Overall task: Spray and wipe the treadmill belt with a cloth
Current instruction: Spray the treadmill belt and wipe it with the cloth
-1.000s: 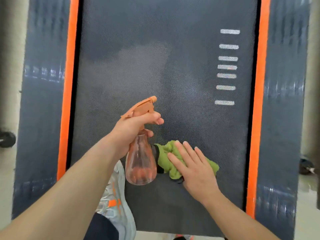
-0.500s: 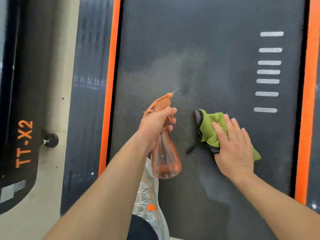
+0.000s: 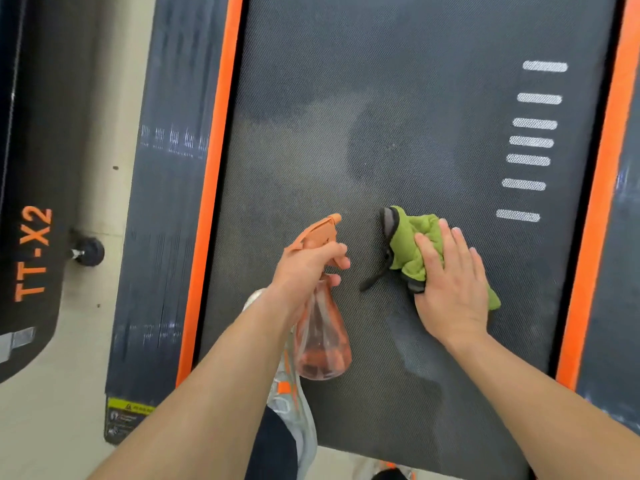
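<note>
On the dark treadmill belt (image 3: 398, 81), right of centre, lies a bunched green cloth (image 3: 412, 244) with a grey-black edge. Right hand (image 3: 450, 289) lies flat on it, fingers straight and close together, pressing the cloth's near part to the belt. The far part shows beyond the fingertips.

Left hand (image 3: 304, 268) grips the neck of a spray bottle (image 3: 322, 341), fingers curled round it under the orange trigger head. Nozzle points away from the person, up the belt. Bottle body is clear with an orange tint, just left of the cloth and apart from it.

Belt shows lighter, dull patches ahead of the nozzle and near the right wrist. White bars (image 3: 530, 142) sit near its right edge. An orange strip (image 3: 221, 133) borders each side. A shoe (image 3: 294, 410) shows under the left forearm.
</note>
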`<state>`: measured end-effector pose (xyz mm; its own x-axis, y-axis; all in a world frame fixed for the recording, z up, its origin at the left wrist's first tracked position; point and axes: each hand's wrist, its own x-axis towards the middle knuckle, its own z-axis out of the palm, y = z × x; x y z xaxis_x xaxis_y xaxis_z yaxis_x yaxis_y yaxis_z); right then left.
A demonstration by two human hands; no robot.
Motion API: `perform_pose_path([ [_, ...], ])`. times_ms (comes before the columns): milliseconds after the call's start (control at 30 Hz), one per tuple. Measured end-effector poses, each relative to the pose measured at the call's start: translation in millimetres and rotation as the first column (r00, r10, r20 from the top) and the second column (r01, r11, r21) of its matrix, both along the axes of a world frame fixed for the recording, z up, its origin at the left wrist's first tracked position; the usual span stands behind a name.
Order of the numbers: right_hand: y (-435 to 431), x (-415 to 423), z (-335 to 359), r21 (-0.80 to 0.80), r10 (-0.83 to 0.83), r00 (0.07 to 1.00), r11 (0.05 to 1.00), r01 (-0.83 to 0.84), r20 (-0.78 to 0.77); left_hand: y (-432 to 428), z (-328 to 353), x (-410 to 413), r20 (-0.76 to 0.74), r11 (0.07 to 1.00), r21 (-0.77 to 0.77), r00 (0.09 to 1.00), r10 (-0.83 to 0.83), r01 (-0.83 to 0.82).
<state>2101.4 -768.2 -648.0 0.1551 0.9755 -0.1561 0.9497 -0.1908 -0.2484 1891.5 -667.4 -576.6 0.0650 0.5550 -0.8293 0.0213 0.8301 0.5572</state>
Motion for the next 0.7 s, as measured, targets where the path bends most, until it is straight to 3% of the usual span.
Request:
perform_pose_path([
  [100,-6,-5,5,-0.007,-0.04,0.999,0.999,0.04,0.009,-25,0,-2,-0.062,0.997,-0.027,0.996,0.071,-0.073],
  [300,-47,-8,11,-0.063,-0.119,0.993,0.991,0.119,0.008,-70,6,-3,-0.035,0.995,-0.035,0.995,0.09,-0.091],
  [700,-43,4,19,-0.133,-0.047,0.998,0.99,0.042,-0.031,-70,17,-18,-0.008,0.98,-0.002,0.98,0.2,-0.2],
])
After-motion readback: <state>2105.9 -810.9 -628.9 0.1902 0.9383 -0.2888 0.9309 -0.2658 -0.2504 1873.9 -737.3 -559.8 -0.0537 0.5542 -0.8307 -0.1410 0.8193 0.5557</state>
